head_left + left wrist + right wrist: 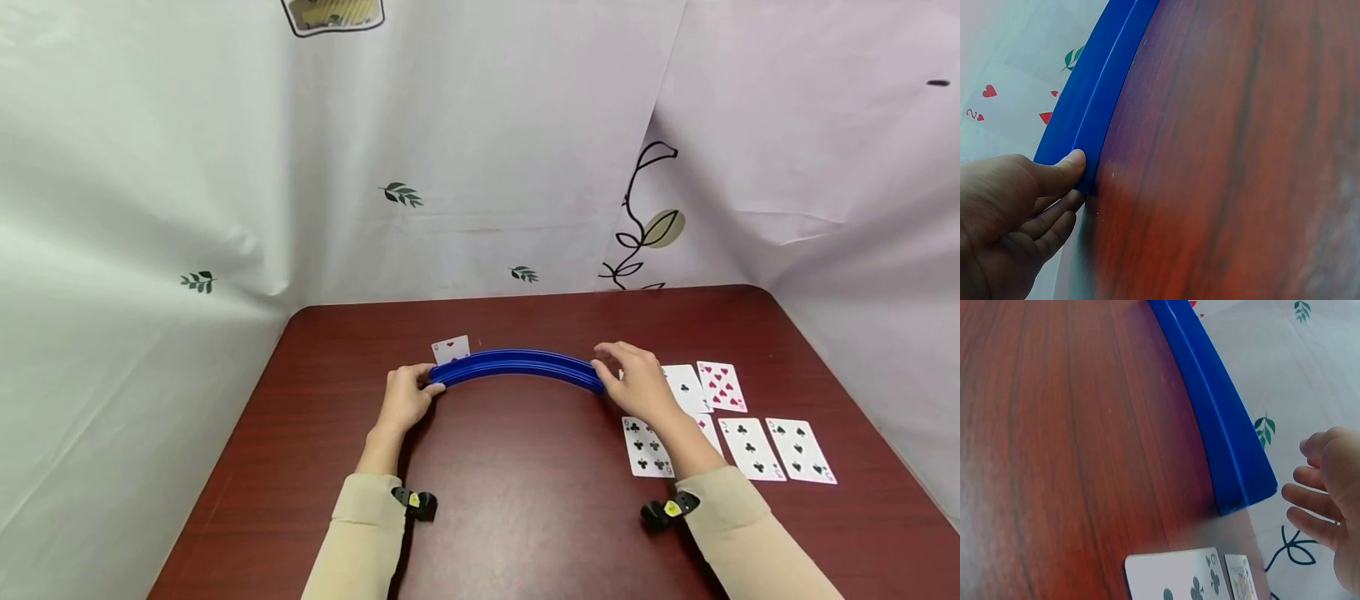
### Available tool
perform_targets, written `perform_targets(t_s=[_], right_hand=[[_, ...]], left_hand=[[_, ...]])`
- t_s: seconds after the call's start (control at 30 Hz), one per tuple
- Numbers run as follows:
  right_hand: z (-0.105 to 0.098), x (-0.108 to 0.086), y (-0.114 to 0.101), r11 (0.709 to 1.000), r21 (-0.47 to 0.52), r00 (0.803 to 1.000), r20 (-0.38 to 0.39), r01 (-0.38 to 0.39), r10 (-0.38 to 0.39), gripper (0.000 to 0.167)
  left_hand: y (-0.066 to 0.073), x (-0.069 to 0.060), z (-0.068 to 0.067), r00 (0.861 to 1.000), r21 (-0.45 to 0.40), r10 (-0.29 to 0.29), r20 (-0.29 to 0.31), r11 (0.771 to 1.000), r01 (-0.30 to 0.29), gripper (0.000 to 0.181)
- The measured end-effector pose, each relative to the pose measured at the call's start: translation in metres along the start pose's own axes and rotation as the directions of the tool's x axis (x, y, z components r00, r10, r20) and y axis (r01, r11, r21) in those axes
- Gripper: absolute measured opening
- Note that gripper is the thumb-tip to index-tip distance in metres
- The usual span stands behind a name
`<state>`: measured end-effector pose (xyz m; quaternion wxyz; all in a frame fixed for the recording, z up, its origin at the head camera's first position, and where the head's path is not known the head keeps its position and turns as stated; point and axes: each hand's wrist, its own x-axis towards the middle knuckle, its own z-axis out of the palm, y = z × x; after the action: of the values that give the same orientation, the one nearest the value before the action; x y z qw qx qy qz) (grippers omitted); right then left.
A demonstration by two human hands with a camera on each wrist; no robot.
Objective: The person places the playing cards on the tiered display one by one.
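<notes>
Likely steadying blue rack (517,362), pinching one end in left hand (405,398), with right hand (636,382) relaxed beside the other.

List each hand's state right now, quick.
Left hand: closed, pinching one end of the curved blue holder.
Right hand: open, fingers loosely bent beside the other end, holding nothing.
</notes>
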<state>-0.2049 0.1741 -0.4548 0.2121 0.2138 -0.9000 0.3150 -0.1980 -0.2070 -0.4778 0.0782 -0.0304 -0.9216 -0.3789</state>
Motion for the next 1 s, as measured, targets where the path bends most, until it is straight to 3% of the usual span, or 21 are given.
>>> perform_targets(t_s=[0.4,1.0], right_hand=[[-0.008,-0.01,0.013,1.0,0.017,0.999,-0.031,0.018,-0.018,0.021],[-0.022,-0.022,0.029,0.999,-0.013,0.999,-0.016,-0.034,0.034,0.019]], left_hand=[[0.001,0.0,-0.001,1.0,0.007,0.003,0.006,1.0,-0.003,0.027],[0.001,0.0,-0.001,1.0,0.018,-0.021,0.016,1.0,0.02,0.029]])
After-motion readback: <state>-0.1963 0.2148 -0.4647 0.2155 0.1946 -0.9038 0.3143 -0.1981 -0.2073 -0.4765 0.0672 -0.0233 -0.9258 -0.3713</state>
